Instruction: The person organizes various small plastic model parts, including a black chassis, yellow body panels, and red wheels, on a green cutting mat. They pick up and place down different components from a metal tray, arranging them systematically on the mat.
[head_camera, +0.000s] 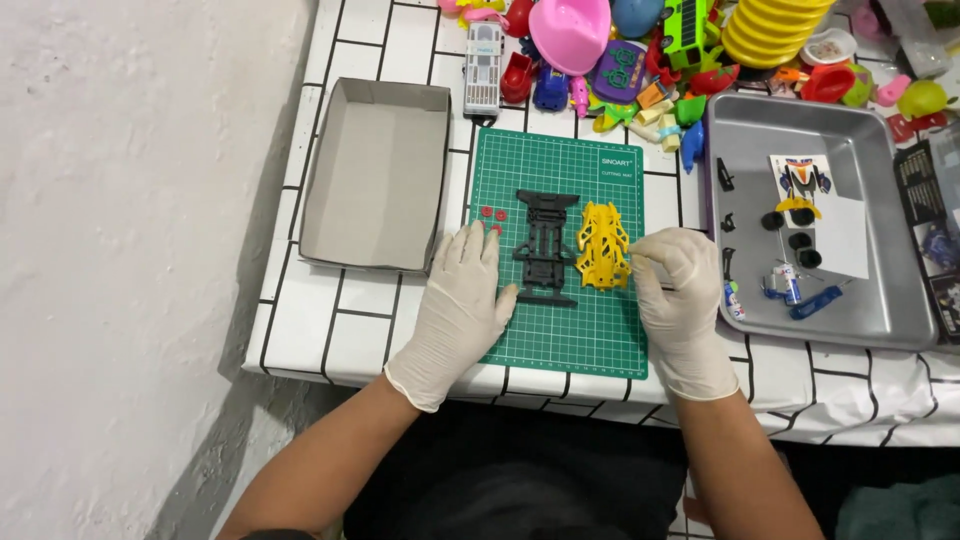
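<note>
Now, my left hand (458, 300) lies flat and open on the green cutting mat (560, 330), holding nothing, beside the black toy-car chassis (545, 245) | my right hand (678, 290) pinches the edge of the yellow frame part (603, 245) | both parts mid-mat near the table's front edge | metal tray (880, 300) to the right.

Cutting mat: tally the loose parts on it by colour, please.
On the mat, between left hand and right hand:
Black chassis: 1
Yellow frame: 1
Red rings: 3 visible, one partly behind a left fingertip
Total: 5
</note>
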